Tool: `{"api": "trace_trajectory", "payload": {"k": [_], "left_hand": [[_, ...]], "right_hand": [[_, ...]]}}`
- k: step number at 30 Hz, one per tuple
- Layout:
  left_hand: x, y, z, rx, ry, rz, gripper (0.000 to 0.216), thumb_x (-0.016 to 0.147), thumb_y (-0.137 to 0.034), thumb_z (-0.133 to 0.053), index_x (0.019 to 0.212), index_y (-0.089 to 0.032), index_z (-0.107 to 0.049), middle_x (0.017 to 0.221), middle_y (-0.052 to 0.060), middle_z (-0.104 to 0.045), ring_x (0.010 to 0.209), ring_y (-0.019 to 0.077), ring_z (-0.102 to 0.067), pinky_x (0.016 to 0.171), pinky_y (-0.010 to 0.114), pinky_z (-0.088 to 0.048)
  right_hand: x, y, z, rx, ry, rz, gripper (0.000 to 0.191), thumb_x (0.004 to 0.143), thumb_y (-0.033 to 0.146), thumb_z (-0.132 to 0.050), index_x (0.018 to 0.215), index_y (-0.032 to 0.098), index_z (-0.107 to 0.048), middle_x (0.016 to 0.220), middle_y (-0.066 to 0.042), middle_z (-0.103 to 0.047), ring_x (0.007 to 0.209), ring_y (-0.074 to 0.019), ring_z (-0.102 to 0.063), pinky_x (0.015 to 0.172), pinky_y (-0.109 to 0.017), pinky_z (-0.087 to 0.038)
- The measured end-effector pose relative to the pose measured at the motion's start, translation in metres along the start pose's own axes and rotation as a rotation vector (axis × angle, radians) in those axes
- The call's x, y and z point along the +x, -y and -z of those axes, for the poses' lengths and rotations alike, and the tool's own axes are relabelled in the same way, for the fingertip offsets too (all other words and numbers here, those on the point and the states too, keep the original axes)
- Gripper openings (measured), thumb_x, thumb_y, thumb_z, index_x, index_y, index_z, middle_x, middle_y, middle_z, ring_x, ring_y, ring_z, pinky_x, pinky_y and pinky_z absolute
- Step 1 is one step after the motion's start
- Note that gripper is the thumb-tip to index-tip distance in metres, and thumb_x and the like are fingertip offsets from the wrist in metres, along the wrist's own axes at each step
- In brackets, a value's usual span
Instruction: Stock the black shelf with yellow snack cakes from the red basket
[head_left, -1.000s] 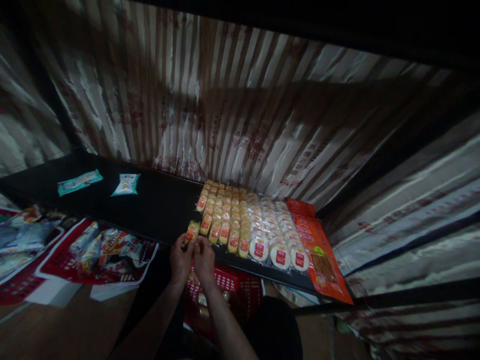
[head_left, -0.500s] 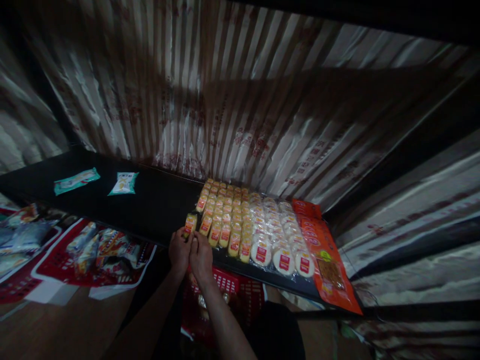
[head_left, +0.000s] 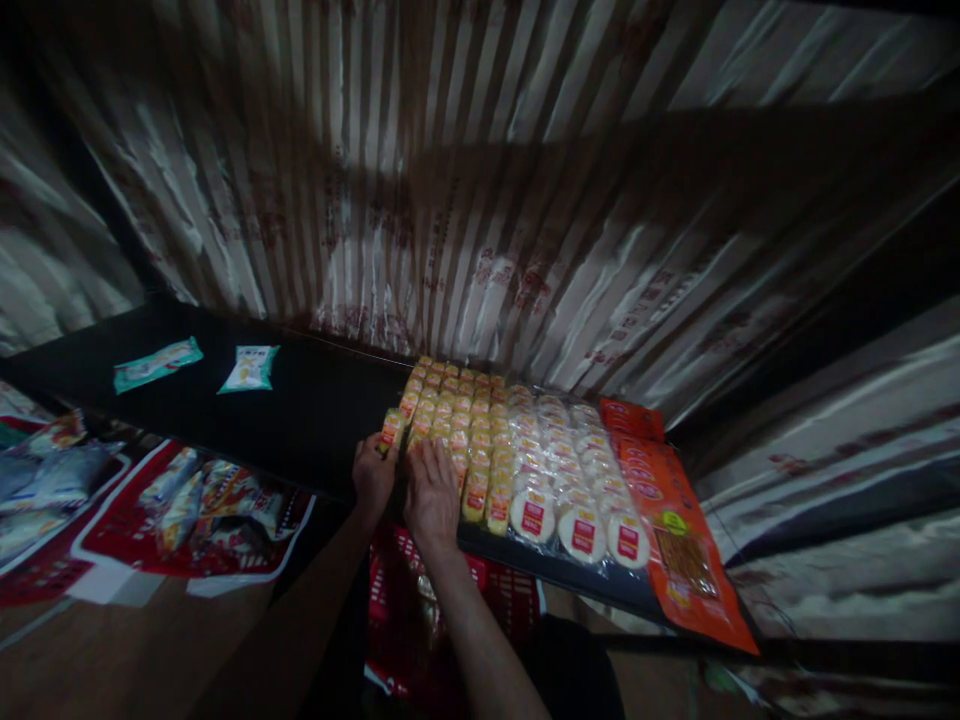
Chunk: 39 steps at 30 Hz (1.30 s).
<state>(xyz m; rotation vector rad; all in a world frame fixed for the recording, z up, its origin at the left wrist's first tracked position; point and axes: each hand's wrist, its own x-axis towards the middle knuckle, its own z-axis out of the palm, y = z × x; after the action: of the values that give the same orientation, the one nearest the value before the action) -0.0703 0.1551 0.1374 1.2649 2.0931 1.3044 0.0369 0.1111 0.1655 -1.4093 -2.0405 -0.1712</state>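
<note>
My left hand (head_left: 373, 472) is closed on a small yellow packaged cake (head_left: 391, 432) with a red label, held upright at the left end of the rows. Beside it, my right hand (head_left: 433, 492) lies with its fingers stretched over the front of the yellow packaged cakes (head_left: 475, 492), touching them and hiding several. To their right stand rows of round white packaged cakes (head_left: 533, 514) in clear wrap. All of these rest on a black shelf (head_left: 322, 400).
Orange snack bags (head_left: 686, 540) lie at the shelf's right end. Two green-and-white packets, a long one (head_left: 157, 364) and a shorter one (head_left: 250, 369), lie on the left. Below are a red basket (head_left: 112, 530) of packaged snacks and another red basket (head_left: 510, 590). Striped sheeting (head_left: 360, 200) hangs behind.
My right hand has left the cake at my left hand and moved right, onto the front of the rows. My left hand has shifted slightly up and right with its cake.
</note>
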Motion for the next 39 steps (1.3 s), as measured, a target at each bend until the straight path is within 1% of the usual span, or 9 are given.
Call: {"api": "trace_trajectory", "payload": {"k": [6,12,17,21,26,29,32,35,39], "left_hand": [[0.007,-0.002,-0.008,0.007,0.010,-0.074,0.031,0.076,-0.029,-0.057,0.104,-0.013,-0.060,0.086,0.007,-0.060,0.077,0.0187,-0.057,0.078,0.032,-0.048],[0.013,-0.001,-0.019,-0.023,0.039,-0.057,0.029,0.078,-0.028,-0.056,0.103,-0.014,-0.060,0.094,0.008,-0.059,0.074,0.0168,-0.058,0.076,0.032,-0.049],[0.018,-0.001,-0.022,0.021,0.055,-0.070,0.029,0.078,-0.026,-0.057,0.103,-0.013,-0.060,0.094,0.008,-0.059,0.081,0.0178,-0.059,0.078,0.031,-0.049],[0.020,-0.003,-0.022,0.047,0.079,-0.089,0.032,0.078,-0.025,-0.057,0.107,-0.011,-0.059,0.099,0.010,-0.058,0.082,0.0173,-0.059,0.078,0.030,-0.049],[0.020,-0.002,-0.024,0.099,0.088,-0.129,0.034,0.081,-0.030,-0.055,0.110,-0.012,-0.059,0.101,0.011,-0.057,0.088,0.0195,-0.058,0.082,0.032,-0.048],[0.019,0.001,-0.025,0.123,0.075,-0.170,0.035,0.084,-0.033,-0.052,0.112,-0.013,-0.059,0.102,0.011,-0.058,0.092,0.0205,-0.057,0.085,0.033,-0.047],[0.018,0.005,-0.025,0.151,0.032,-0.208,0.034,0.086,-0.034,-0.048,0.113,-0.015,-0.059,0.103,0.010,-0.058,0.098,0.0211,-0.055,0.090,0.034,-0.045],[0.019,0.008,-0.026,0.157,0.023,-0.196,0.036,0.087,-0.033,-0.045,0.114,-0.013,-0.059,0.104,0.012,-0.057,0.101,0.0219,-0.055,0.092,0.034,-0.044],[0.022,0.010,-0.026,0.105,0.040,-0.131,0.036,0.086,-0.033,-0.045,0.111,-0.013,-0.060,0.102,0.011,-0.058,0.096,0.0212,-0.057,0.087,0.033,-0.046]], "right_hand": [[0.004,-0.007,-0.005,-0.032,0.028,0.015,0.039,0.087,0.015,-0.044,0.124,0.012,-0.056,0.133,-0.014,-0.052,0.135,-0.0234,-0.032,0.108,-0.043,-0.028],[0.004,-0.008,-0.009,-0.021,0.036,-0.008,0.038,0.088,0.017,-0.043,0.122,0.012,-0.057,0.135,-0.016,-0.050,0.134,-0.0248,-0.033,0.107,-0.044,-0.028],[0.004,-0.010,-0.009,0.020,0.047,-0.004,0.038,0.087,0.016,-0.043,0.123,0.013,-0.056,0.134,-0.015,-0.051,0.135,-0.0246,-0.031,0.108,-0.045,-0.027],[0.003,-0.012,-0.009,0.003,0.063,0.020,0.039,0.086,0.014,-0.043,0.123,0.013,-0.056,0.134,-0.014,-0.052,0.136,-0.0252,-0.029,0.109,-0.046,-0.026],[0.002,-0.013,-0.010,0.000,0.051,0.028,0.038,0.086,0.012,-0.043,0.121,0.012,-0.057,0.132,-0.015,-0.053,0.136,-0.0263,-0.028,0.108,-0.047,-0.027],[0.002,-0.013,-0.009,0.016,0.058,0.031,0.037,0.086,0.012,-0.044,0.120,0.014,-0.058,0.132,-0.014,-0.053,0.137,-0.0261,-0.027,0.108,-0.048,-0.028],[0.002,-0.012,-0.007,0.024,0.065,0.023,0.036,0.085,0.012,-0.044,0.118,0.015,-0.059,0.133,-0.014,-0.052,0.137,-0.0250,-0.026,0.108,-0.048,-0.028],[0.003,-0.012,-0.007,0.017,0.063,0.018,0.032,0.086,0.012,-0.045,0.113,0.014,-0.061,0.133,-0.015,-0.052,0.137,-0.0253,-0.027,0.108,-0.047,-0.027],[0.003,-0.012,-0.008,0.030,0.058,0.019,0.032,0.085,0.011,-0.044,0.112,0.015,-0.061,0.135,-0.015,-0.050,0.138,-0.0241,-0.025,0.108,-0.046,-0.027]]}}
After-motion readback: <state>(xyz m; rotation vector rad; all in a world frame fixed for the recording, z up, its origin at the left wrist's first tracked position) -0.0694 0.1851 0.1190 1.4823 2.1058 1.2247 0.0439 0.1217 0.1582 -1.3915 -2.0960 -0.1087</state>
